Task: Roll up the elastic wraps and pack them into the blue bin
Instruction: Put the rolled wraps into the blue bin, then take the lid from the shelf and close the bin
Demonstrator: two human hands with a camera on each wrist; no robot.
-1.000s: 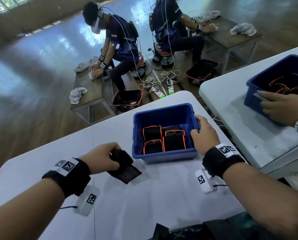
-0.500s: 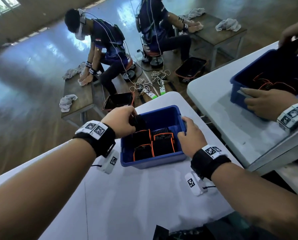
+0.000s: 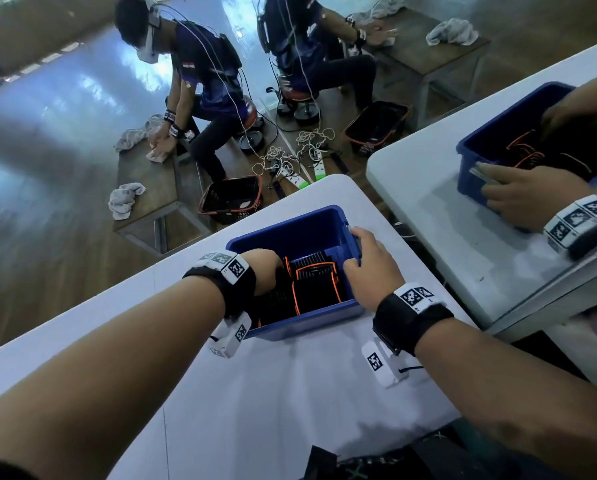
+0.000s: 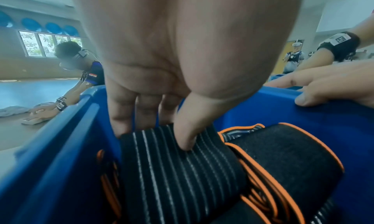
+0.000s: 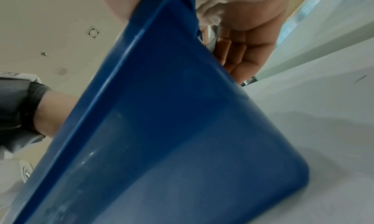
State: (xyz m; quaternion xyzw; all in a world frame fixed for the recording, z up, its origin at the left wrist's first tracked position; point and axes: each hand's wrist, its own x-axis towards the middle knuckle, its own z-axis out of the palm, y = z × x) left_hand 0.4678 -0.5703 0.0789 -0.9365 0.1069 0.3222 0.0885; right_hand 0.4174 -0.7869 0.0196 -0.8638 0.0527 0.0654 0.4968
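- Fingers of the left hand reach down into the deep blue plastic bin, and with the thumb they pinch a rolled black stretchy wrap with thin grey stripes.
- That striped roll sits inside the bin, tight against the left wall, and its cloth looks ribbed and soft.
- Just beside it, touching, lies a fat black rolled wrap with a bright orange edge; it looks smooth and round like a drum.
- From the head view, more black rolls with orange trim are packed close together in the bin, standing side by side.
- On the bin's right rim rests the right hand; its thumb lies on the inside and its fingers curl down the outside wall, so it grips the rim.
- From the right wrist view, the bin's wall is smooth, shiny and a bit slanted, with a rounded lip on top.
- Under the bin is a flat white table with a dull, plain top.
- Next to it stands a second white table with another blue bin, and a different person's hand holds that one's edge.
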